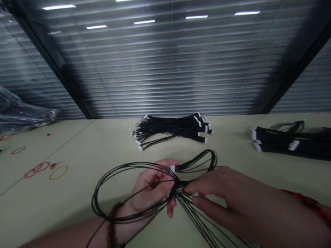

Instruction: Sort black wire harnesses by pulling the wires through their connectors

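Note:
A looped bundle of thin black cables (134,164) is held above the table in the lower middle. My left hand (155,187) grips it where the strands gather, with a white connector (173,168) beside its fingertips. Large loops hang over my left wrist, and a smaller loop rises on the right. My right hand (222,196) touches the gathered part from the right, thumb and index finger close together on the cables. Loose strands run down between the hands and out of view at the bottom.
On the pale table (103,144), a pile of black cables (170,127) with white connectors lies by the blinds. Another cable stack (297,141) is at the right. Red bands (41,167), a yellow band (58,173) and clear plastic (23,112) are at the left.

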Action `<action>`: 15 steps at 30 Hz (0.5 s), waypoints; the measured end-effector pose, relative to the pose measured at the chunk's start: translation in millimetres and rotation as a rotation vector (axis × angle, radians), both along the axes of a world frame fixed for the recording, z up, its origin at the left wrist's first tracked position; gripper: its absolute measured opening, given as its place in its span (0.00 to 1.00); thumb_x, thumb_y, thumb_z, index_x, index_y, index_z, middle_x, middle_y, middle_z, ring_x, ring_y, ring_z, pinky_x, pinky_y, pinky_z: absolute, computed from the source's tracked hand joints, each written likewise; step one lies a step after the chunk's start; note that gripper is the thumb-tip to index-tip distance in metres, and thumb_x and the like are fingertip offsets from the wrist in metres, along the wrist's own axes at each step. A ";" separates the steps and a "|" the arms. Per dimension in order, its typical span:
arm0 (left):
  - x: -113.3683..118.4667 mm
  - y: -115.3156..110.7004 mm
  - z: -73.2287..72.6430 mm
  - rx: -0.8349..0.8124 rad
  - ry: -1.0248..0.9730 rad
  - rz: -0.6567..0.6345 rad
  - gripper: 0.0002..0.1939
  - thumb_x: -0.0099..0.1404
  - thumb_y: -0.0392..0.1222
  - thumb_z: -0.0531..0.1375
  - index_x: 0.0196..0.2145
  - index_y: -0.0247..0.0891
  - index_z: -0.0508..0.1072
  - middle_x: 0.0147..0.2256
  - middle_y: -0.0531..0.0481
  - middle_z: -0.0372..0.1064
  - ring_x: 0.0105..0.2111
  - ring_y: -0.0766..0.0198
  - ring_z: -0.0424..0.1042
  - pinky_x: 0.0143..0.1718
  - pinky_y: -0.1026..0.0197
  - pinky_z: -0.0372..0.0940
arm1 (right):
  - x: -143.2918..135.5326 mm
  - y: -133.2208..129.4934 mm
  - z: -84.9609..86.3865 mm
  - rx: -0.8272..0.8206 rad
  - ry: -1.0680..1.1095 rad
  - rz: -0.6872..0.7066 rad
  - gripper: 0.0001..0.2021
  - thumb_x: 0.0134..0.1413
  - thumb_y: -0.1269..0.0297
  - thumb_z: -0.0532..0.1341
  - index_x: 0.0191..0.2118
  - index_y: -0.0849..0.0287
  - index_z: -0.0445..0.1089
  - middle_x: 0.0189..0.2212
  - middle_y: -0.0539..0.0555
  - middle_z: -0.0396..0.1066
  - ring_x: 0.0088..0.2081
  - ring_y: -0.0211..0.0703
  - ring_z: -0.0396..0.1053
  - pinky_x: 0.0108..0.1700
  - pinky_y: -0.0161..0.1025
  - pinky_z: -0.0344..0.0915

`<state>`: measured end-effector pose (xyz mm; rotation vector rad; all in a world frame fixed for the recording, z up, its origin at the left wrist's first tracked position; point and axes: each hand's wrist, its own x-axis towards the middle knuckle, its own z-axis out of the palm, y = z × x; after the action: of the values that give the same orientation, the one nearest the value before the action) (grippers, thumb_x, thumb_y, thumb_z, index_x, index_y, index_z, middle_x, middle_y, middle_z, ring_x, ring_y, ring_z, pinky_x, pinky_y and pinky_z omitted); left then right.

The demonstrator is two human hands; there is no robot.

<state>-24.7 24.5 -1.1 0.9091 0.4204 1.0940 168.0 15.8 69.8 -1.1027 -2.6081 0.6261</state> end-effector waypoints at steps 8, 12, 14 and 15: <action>-0.4 -0.1 -0.3 -0.045 0.012 0.030 0.14 0.59 0.35 0.63 0.43 0.42 0.73 0.22 0.57 0.68 0.17 0.70 0.72 0.14 0.72 0.68 | -4.3 2.5 4.1 -0.054 0.144 -0.154 0.11 0.52 0.72 0.53 0.31 0.52 0.73 0.23 0.44 0.69 0.24 0.31 0.65 0.28 0.29 0.58; -1.1 3.3 -1.9 -0.007 0.053 0.099 0.13 0.59 0.36 0.63 0.42 0.41 0.73 0.21 0.57 0.67 0.15 0.69 0.70 0.12 0.72 0.66 | 21.9 15.9 26.3 -0.503 0.391 -0.051 0.17 0.52 0.68 0.46 0.28 0.58 0.72 0.17 0.44 0.64 0.18 0.28 0.62 0.21 0.26 0.55; -1.3 2.5 -0.1 -0.014 0.082 0.121 0.12 0.58 0.37 0.64 0.42 0.43 0.74 0.20 0.57 0.66 0.15 0.69 0.70 0.12 0.71 0.66 | 39.1 24.6 34.1 -0.452 0.519 -0.042 0.22 0.54 0.67 0.41 0.32 0.58 0.73 0.17 0.42 0.62 0.15 0.23 0.57 0.20 0.26 0.51; -1.4 1.8 0.8 -0.027 0.092 0.133 0.12 0.58 0.36 0.64 0.41 0.43 0.74 0.21 0.57 0.66 0.15 0.69 0.70 0.12 0.71 0.66 | 47.4 29.1 36.8 -0.252 0.526 -0.098 0.23 0.56 0.67 0.39 0.35 0.57 0.73 0.17 0.41 0.62 0.14 0.22 0.56 0.20 0.27 0.50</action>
<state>-26.1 26.3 -0.4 0.9207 0.5773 1.1678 215.4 45.0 106.6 -0.9599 -2.0545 1.0778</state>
